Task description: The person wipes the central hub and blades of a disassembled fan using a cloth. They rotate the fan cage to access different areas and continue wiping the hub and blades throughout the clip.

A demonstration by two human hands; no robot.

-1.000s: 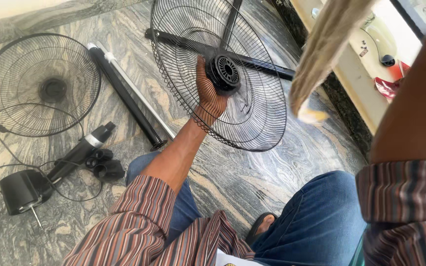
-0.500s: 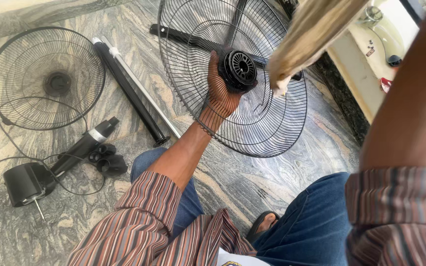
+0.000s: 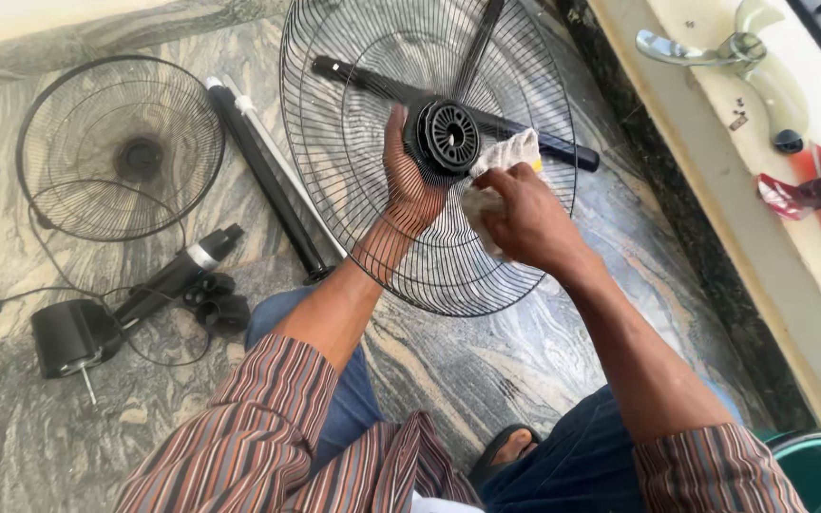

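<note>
Two hands busy: left hand (image 3: 409, 180) clamps light, springy fan grille (image 3: 353, 114) by its stiff hub (image 3: 448, 136); right hand (image 3: 525, 217) pinches soft cloth (image 3: 505, 157).

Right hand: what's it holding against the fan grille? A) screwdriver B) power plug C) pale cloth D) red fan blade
C: the right hand presses a pale cloth onto the wire fan grille beside its black hub, which the left hand grips.
</note>
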